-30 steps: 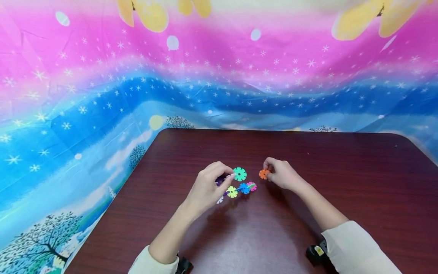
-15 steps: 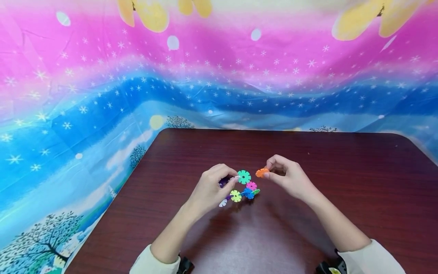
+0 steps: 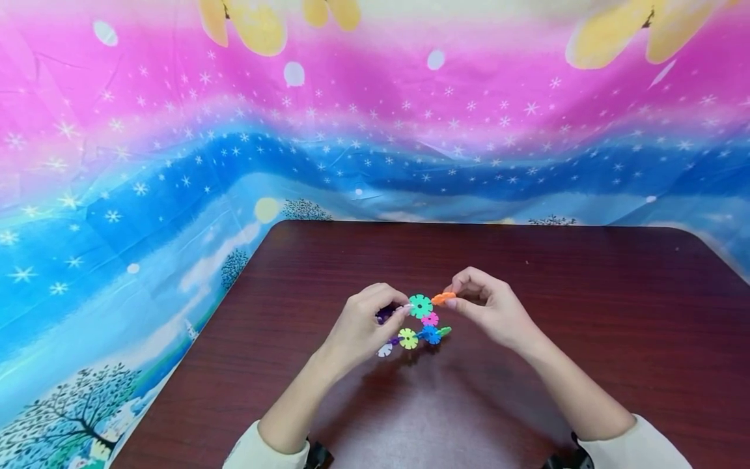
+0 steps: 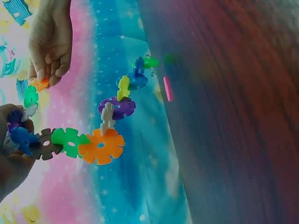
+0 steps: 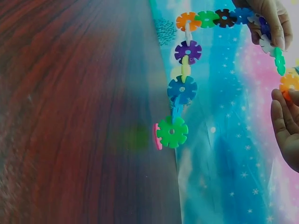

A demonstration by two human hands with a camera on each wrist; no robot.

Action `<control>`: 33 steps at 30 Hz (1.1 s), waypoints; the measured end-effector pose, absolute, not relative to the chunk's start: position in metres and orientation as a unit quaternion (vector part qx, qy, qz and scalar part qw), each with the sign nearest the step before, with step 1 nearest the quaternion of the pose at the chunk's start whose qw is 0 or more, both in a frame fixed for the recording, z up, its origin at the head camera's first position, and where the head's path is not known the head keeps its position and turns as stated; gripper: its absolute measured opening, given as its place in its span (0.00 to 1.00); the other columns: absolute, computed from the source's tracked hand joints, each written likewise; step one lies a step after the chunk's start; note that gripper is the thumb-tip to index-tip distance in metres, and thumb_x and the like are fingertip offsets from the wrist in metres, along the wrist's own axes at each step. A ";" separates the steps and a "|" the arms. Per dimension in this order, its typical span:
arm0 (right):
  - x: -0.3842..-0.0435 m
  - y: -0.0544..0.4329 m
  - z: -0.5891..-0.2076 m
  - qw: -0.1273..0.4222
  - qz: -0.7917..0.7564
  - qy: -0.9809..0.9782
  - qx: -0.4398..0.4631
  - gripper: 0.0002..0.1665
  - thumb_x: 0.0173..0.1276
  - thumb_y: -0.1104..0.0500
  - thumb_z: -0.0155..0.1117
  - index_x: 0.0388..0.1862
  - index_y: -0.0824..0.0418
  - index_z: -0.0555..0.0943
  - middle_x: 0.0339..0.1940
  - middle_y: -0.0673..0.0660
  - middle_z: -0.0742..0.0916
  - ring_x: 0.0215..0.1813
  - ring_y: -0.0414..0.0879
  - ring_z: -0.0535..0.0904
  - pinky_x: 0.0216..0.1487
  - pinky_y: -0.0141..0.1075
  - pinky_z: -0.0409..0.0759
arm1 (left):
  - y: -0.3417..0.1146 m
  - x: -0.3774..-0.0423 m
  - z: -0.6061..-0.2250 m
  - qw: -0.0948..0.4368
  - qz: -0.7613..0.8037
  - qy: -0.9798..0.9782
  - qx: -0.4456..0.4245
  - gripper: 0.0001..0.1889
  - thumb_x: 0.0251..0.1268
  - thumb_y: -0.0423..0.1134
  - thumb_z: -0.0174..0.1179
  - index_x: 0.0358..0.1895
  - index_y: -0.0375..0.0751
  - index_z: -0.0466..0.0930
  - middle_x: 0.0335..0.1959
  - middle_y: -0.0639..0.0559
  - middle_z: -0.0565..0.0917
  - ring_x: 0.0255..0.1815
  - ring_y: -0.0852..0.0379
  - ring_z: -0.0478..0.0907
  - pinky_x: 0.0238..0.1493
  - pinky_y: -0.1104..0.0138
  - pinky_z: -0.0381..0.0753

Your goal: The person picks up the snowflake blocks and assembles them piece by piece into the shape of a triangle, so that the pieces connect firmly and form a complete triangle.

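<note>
My left hand (image 3: 362, 326) grips one stretch of a chain of slotted flower-shaped plastic discs. Several colours hang down in a curve below it, seen with an orange link (image 4: 102, 147), a purple link (image 4: 117, 108) and a bright green end disc (image 5: 172, 132). Past my left fingertips sticks out the chain's other end, a teal-green disc (image 3: 420, 306). My right hand (image 3: 495, 309) pinches a loose orange disc (image 3: 443, 298), turned nearly edge-on, at the teal disc's right rim. Whether their slots meet I cannot tell. Left fingers partly hide the purple and white links.
A pink disc (image 3: 430, 318) lies separately on the dark red-brown table (image 3: 586, 339), behind the hanging chain. A printed cloth (image 3: 375, 130) with snowflakes hangs beyond the table's far and left edges.
My right hand has tilted the orange disc edge-on and brought it left to the teal disc. My left hand and the chain have shifted slightly right; the pink disc stays put.
</note>
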State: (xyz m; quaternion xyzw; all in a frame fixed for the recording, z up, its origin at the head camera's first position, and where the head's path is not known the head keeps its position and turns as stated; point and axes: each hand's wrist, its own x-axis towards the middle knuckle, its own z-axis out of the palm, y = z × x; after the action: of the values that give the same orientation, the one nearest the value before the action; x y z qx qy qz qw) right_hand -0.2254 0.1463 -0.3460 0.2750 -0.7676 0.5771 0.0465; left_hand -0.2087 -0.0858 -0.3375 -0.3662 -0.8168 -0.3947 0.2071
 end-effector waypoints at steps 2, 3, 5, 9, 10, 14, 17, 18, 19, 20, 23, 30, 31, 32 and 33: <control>-0.225 0.145 -0.347 0.043 0.580 -0.764 0.278 0.08 0.61 0.68 0.63 0.36 0.62 0.73 0.35 0.57 0.84 0.38 0.48 0.83 0.37 0.37 0.81 | -0.085 -0.209 -0.339 0.203 -0.402 -0.814 -0.368 0.04 0.57 0.31 0.64 0.35 0.39 0.81 0.31 0.56 0.79 0.33 0.64 0.73 0.33 0.75 0.76; -0.224 0.145 -0.348 0.042 0.582 -0.762 0.280 0.08 0.61 0.68 0.63 0.36 0.62 0.73 0.35 0.57 0.84 0.38 0.47 0.83 0.36 0.37 0.81 | -0.085 -0.209 -0.339 0.201 -0.407 -0.811 -0.368 0.04 0.57 0.32 0.64 0.35 0.39 0.81 0.31 0.56 0.79 0.33 0.64 0.73 0.33 0.75 0.76; -0.223 0.144 -0.349 0.041 0.592 -0.754 0.280 0.08 0.60 0.68 0.63 0.36 0.62 0.73 0.33 0.58 0.84 0.37 0.46 0.83 0.35 0.37 0.81 | -0.085 -0.209 -0.340 0.199 -0.420 -0.806 -0.368 0.03 0.57 0.32 0.64 0.34 0.40 0.81 0.31 0.56 0.79 0.32 0.65 0.73 0.32 0.75 0.76; -0.219 0.141 -0.353 0.063 0.612 -0.737 0.280 0.08 0.59 0.70 0.63 0.34 0.65 0.73 0.31 0.58 0.84 0.35 0.45 0.83 0.31 0.35 0.81 | -0.083 -0.208 -0.342 0.201 -0.447 -0.789 -0.372 0.03 0.57 0.32 0.63 0.34 0.40 0.81 0.30 0.56 0.79 0.30 0.65 0.73 0.30 0.74 0.76; -0.218 0.140 -0.353 0.071 0.615 -0.733 0.282 0.08 0.59 0.71 0.63 0.34 0.65 0.73 0.31 0.57 0.84 0.34 0.45 0.83 0.31 0.34 0.81 | -0.083 -0.208 -0.342 0.203 -0.454 -0.783 -0.373 0.02 0.57 0.32 0.63 0.34 0.40 0.81 0.30 0.56 0.79 0.29 0.65 0.73 0.29 0.73 0.76; -0.215 0.136 -0.353 0.095 0.617 -0.723 0.295 0.08 0.58 0.73 0.63 0.34 0.66 0.73 0.31 0.56 0.84 0.33 0.44 0.83 0.28 0.35 0.81 | -0.083 -0.206 -0.343 0.207 -0.485 -0.761 -0.377 0.02 0.57 0.30 0.63 0.33 0.39 0.81 0.28 0.54 0.80 0.25 0.64 0.72 0.25 0.70 0.76; -0.213 0.134 -0.352 0.102 0.610 -0.725 0.302 0.09 0.58 0.73 0.63 0.34 0.65 0.74 0.31 0.58 0.84 0.33 0.44 0.83 0.28 0.35 0.81 | -0.084 -0.206 -0.344 0.209 -0.496 -0.754 -0.376 0.02 0.57 0.28 0.62 0.33 0.37 0.81 0.27 0.53 0.80 0.23 0.63 0.71 0.23 0.70 0.75; -0.212 0.134 -0.352 0.103 0.608 -0.727 0.301 0.09 0.58 0.73 0.63 0.34 0.65 0.74 0.31 0.59 0.84 0.33 0.44 0.83 0.28 0.35 0.81 | -0.084 -0.206 -0.345 0.208 -0.497 -0.753 -0.376 0.02 0.57 0.28 0.62 0.33 0.37 0.81 0.27 0.53 0.80 0.23 0.63 0.71 0.23 0.70 0.75; -0.212 0.134 -0.351 0.103 0.606 -0.730 0.300 0.09 0.58 0.72 0.63 0.34 0.64 0.74 0.31 0.60 0.84 0.32 0.44 0.83 0.28 0.35 0.81 | -0.084 -0.207 -0.345 0.210 -0.496 -0.754 -0.376 0.02 0.57 0.28 0.62 0.33 0.36 0.81 0.27 0.53 0.80 0.23 0.63 0.71 0.23 0.71 0.74; -0.212 0.134 -0.351 0.102 0.604 -0.732 0.299 0.09 0.58 0.72 0.63 0.34 0.64 0.74 0.30 0.60 0.84 0.32 0.44 0.83 0.28 0.35 0.81 | -0.085 -0.207 -0.344 0.210 -0.496 -0.754 -0.376 0.02 0.57 0.29 0.62 0.33 0.36 0.81 0.27 0.53 0.80 0.23 0.63 0.71 0.23 0.71 0.74; -0.212 0.134 -0.352 0.098 0.604 -0.735 0.290 0.09 0.58 0.72 0.63 0.35 0.64 0.74 0.31 0.60 0.84 0.32 0.45 0.83 0.27 0.36 0.81 | -0.085 -0.208 -0.344 0.211 -0.492 -0.756 -0.377 0.02 0.58 0.29 0.62 0.33 0.37 0.81 0.28 0.53 0.80 0.23 0.62 0.71 0.24 0.73 0.73; -0.212 0.133 -0.349 0.071 0.601 -0.743 0.285 0.10 0.59 0.70 0.64 0.37 0.64 0.72 0.34 0.59 0.84 0.33 0.48 0.82 0.29 0.38 0.81 | -0.086 -0.210 -0.344 0.201 -0.490 -0.760 -0.378 0.02 0.58 0.29 0.62 0.33 0.37 0.81 0.28 0.54 0.79 0.25 0.62 0.72 0.24 0.69 0.76; -0.212 0.133 -0.348 0.061 0.601 -0.745 0.282 0.11 0.59 0.70 0.64 0.38 0.64 0.72 0.34 0.59 0.83 0.34 0.49 0.82 0.30 0.39 0.82 | -0.086 -0.211 -0.344 0.198 -0.489 -0.761 -0.378 0.01 0.58 0.30 0.62 0.33 0.37 0.81 0.28 0.54 0.79 0.25 0.62 0.72 0.24 0.69 0.76; -0.212 0.134 -0.346 0.051 0.600 -0.748 0.279 0.11 0.59 0.69 0.64 0.38 0.64 0.72 0.35 0.59 0.83 0.34 0.50 0.82 0.31 0.40 0.82 | -0.087 -0.211 -0.344 0.195 -0.488 -0.762 -0.378 0.02 0.58 0.30 0.62 0.33 0.37 0.81 0.28 0.54 0.79 0.25 0.63 0.72 0.24 0.69 0.76; -0.212 0.134 -0.345 0.042 0.598 -0.752 0.275 0.12 0.59 0.68 0.65 0.39 0.63 0.72 0.35 0.59 0.83 0.34 0.51 0.82 0.31 0.40 0.82 | -0.088 -0.211 -0.343 0.194 -0.486 -0.764 -0.377 0.02 0.58 0.30 0.62 0.34 0.37 0.81 0.28 0.54 0.80 0.25 0.62 0.72 0.25 0.70 0.75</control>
State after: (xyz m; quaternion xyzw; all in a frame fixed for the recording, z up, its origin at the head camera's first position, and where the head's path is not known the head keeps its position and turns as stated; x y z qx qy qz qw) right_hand -0.2123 0.1341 -0.3454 0.2747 -0.7519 0.5978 0.0423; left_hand -0.2108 -0.0880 -0.3435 -0.3771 -0.7641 -0.4860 0.1945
